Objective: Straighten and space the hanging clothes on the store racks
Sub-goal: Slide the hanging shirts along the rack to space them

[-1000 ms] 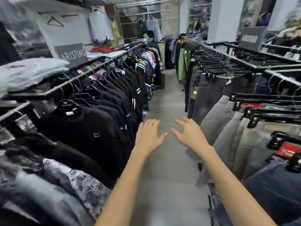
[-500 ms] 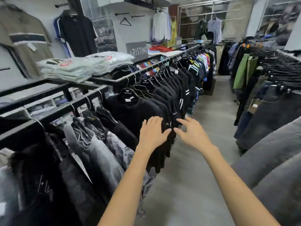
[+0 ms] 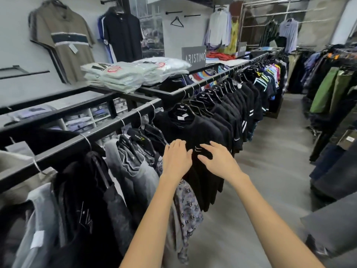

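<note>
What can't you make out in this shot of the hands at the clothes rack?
Head view, right hand: touching the black T-shirt or hovering over it, cannot tell from this angle.
Head view, left hand: its palm is hidden, turned toward the shirt.
Head view, white neck tag: print too small.
Head view, folded packs: red labels blurred.
Head view, grey garment at right: cut off by the frame edge.

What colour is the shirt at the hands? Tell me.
Black shirt, clearest in the head view.
</note>
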